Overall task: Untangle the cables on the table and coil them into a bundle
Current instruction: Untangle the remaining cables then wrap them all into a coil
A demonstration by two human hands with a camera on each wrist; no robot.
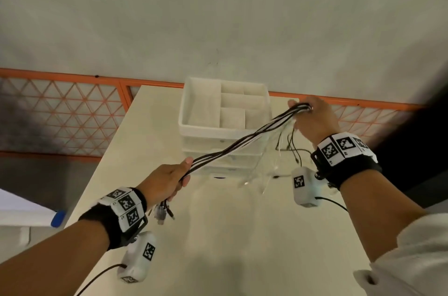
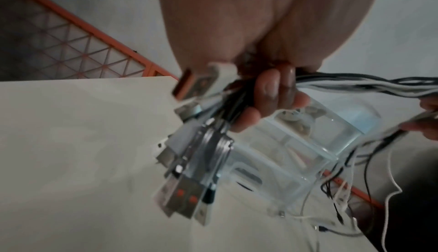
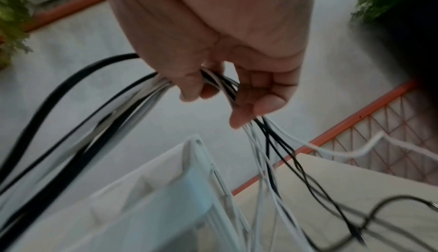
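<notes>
A bunch of several black and white cables (image 1: 242,144) stretches taut in the air between my two hands above the table. My left hand (image 1: 169,180) grips one end of the bunch, and several USB plugs (image 1: 161,212) hang below it; the plugs (image 2: 189,181) fan out under my fingers (image 2: 267,94). My right hand (image 1: 312,116), raised at the far right, grips the bunch (image 3: 220,83) further along. Loose cable ends (image 1: 293,148) dangle from it toward the table, and thin black and white strands (image 3: 272,153) trail down.
A white divided organiser tray (image 1: 184,111) stands on clear stacked drawers (image 1: 232,162) at the table's (image 1: 218,235) far middle, right under the stretched cables. An orange lattice railing (image 1: 60,114) runs behind the table. A blue object (image 1: 58,218) lies off the table's left edge.
</notes>
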